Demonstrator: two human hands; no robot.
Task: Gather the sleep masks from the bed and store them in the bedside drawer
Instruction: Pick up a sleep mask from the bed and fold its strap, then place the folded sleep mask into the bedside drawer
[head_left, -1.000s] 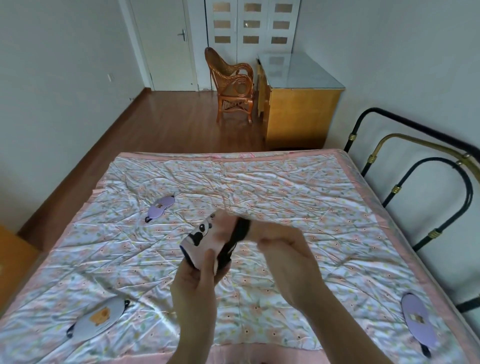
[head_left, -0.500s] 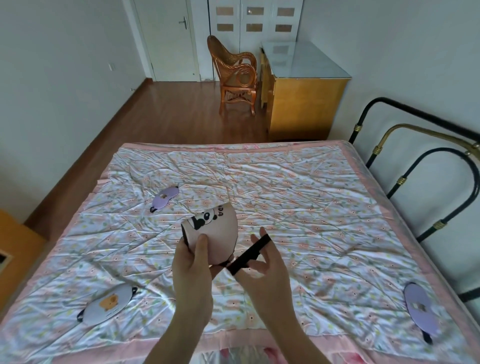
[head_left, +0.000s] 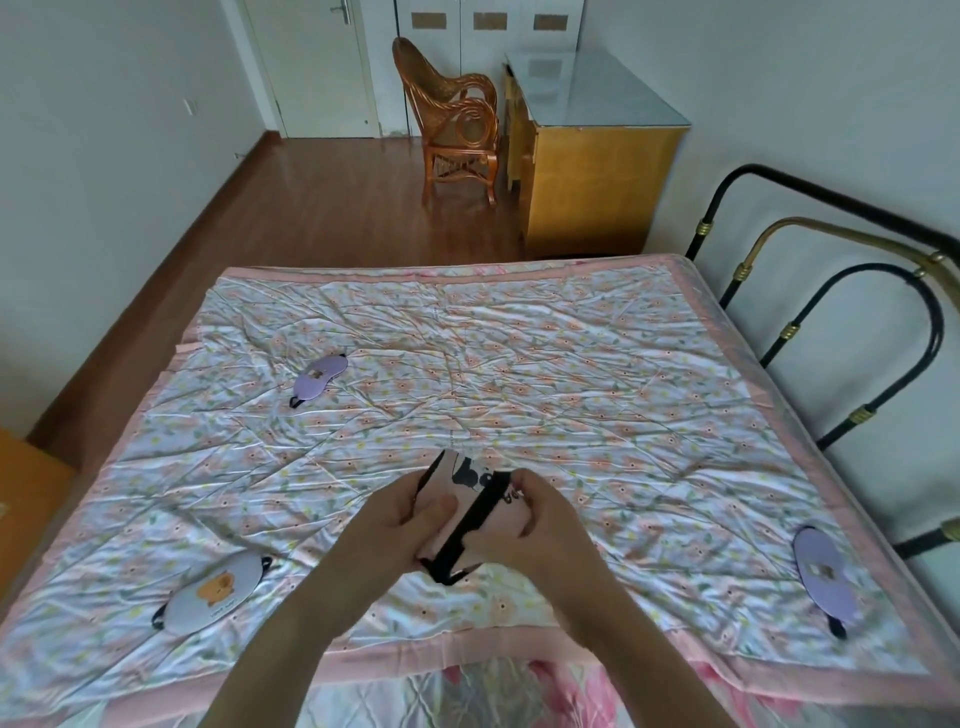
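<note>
1. Pink panda sleep mask (head_left: 467, 475): held above the near middle of the bed (head_left: 519, 364), folded, between both hands; its black strap (head_left: 462, 530) ran diagonally across the front.
2. Left hand (head_left: 400, 525): fingers closed on the mask's left side, thumb pressed on the pink face.
3. Right hand (head_left: 524, 525): fingers curled shut on the mask's right edge, beside the strap; whether they pinched the strap itself could not be told.
4. Purple mask, far left (head_left: 319, 375): lay flat on the quilt, well apart from the hands, untouched.
5. Grey-white mask with orange animal print (head_left: 215, 597): lay near the left front edge of the bed, untouched.
6. Purple mask, right (head_left: 823, 569): lay near the right front corner, close to the metal bed frame (head_left: 779, 332), untouched.
7. Bedside drawer: not identifiable in view; an orange-brown piece of furniture (head_left: 21, 499) showed at the left margin, nature unclear.
8. Step in hand, by judgement: bundling the first mask, strap wound about the folded body; gathering was at an early stage, with three masks left on the bed.
9. Next move, by judgement: keep the bundle in one hand and free the other to reach for a nearby mask, likely one at the front edge.
</note>
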